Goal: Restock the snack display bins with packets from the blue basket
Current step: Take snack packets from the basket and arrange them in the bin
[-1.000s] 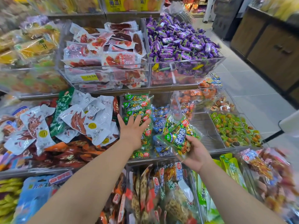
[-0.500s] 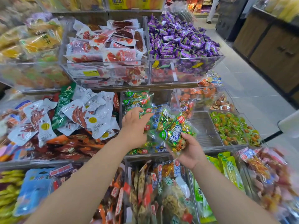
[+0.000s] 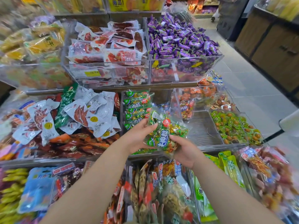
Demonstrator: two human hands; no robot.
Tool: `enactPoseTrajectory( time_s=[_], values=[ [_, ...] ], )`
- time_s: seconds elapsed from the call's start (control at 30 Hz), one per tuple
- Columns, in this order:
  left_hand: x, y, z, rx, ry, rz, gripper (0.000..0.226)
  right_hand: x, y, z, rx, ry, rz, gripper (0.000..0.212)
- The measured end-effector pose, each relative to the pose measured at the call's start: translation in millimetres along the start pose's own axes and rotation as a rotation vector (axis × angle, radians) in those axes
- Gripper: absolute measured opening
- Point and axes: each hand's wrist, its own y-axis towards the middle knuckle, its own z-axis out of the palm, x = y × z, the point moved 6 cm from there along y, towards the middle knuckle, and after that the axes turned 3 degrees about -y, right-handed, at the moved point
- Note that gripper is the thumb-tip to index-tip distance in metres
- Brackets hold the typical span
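Over the middle shelf tier, head view: both hands hold one green snack packet (image 3: 163, 135) above the display bins. Left hand (image 3: 137, 136) grips its left edge, fingers closed on the plastic, thumb on top. Right hand (image 3: 184, 151) supports it from below right, fingers curled and clamped on the lower edge. Packet is tilted, clear with green print, a red round sticker near the top, wrapped candies inside. Just behind it, a clear bin (image 3: 137, 107) holds a stack of matching green packets. To the right, a mostly bare bin (image 3: 202, 131), then a bin of green-and-orange round sweets (image 3: 234, 126). Upper tier: purple wrapped candies (image 3: 181, 38) and red-and-white meat packets (image 3: 110, 46). White pouches (image 3: 90, 113) lie at left. Blue basket not in view. Edges blurred.
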Motion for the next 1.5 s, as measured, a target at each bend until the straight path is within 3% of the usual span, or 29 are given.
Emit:
enactPoseTrajectory(
  time_s=[0.13,0.17,0.3,0.37,0.47,0.6,0.63,0.67,0.77,0.93,1.03,1.1,1.27,1.47,1.5],
  values=[
    [-7.6,-4.2,-25.8,-0.146,0.028,0.016,0.095,9.6,0.9,-13.5,-0.182,-0.110,-0.077,0.054],
    [-13.9,-7.6,-35.1,-0.207,0.042,0.051,0.092,13.6,1.0,-19.6,-0.243,-0.086,-0.109,0.053],
    [-48.6,-30.6,-68.1,-0.349,0.321,0.228,0.040,23.3,3.0,-36.6,-0.366,0.112,-0.180,0.036],
    [-57.7,-40.9,-73.5,-0.269,0.519,0.221,0.042,29.3,1.3,-39.4,-0.349,0.177,-0.224,0.021],
    [-41.8,-46.9,-64.5,-0.078,0.766,-0.013,0.076,32.9,-0.3,-40.2,-0.349,0.199,-0.233,0.015],
    [-8.1,-47.2,-39.7,0.043,0.830,-0.235,0.080,26.4,2.5,-37.3,-0.364,0.143,-0.183,0.008],
    [-3.3,-45.4,-38.4,0.034,0.837,-0.245,0.081,25.6,3.4,-36.7,-0.364,0.188,-0.201,0.020],
    [-1.8,-43.5,-38.5,0.019,0.868,-0.231,0.081,24.2,4.4,-37.4,-0.364,0.235,-0.209,0.030],
    [-14.1,-36.9,-44.6,-0.099,1.028,-0.062,0.075,21.8,5.0,-35.0,-0.372,0.207,-0.212,0.013],
    [-35.1,-29.2,-57.4,-0.339,1.090,0.195,0.053,19.9,6.1,-42.3,-0.435,0.167,-0.231,0.021],
    [-37.8,-23.7,-60.2,-0.344,1.139,0.243,0.054,18.2,2.9,-48.6,-0.405,0.163,-0.250,0.026],
    [-40.9,-21.5,-61.6,-0.341,1.172,0.248,0.057,17.0,0.1,-52.6,-0.356,0.085,-0.253,0.046],
    [-51.9,-19.4,-62.6,-0.359,1.231,0.260,0.060,6.4,6.6,-30.0,-0.232,-0.190,-0.193,0.050],
    [-77.1,-34.9,-77.7,-0.430,1.189,0.232,0.059,-6.9,38.0,-2.5,-0.260,-0.966,-0.198,0.041],
    [-82.1,-38.9,-81.3,-0.443,1.180,0.225,0.058,-7.4,43.3,0.6,-0.241,-1.112,-0.183,0.046]
  ],
)
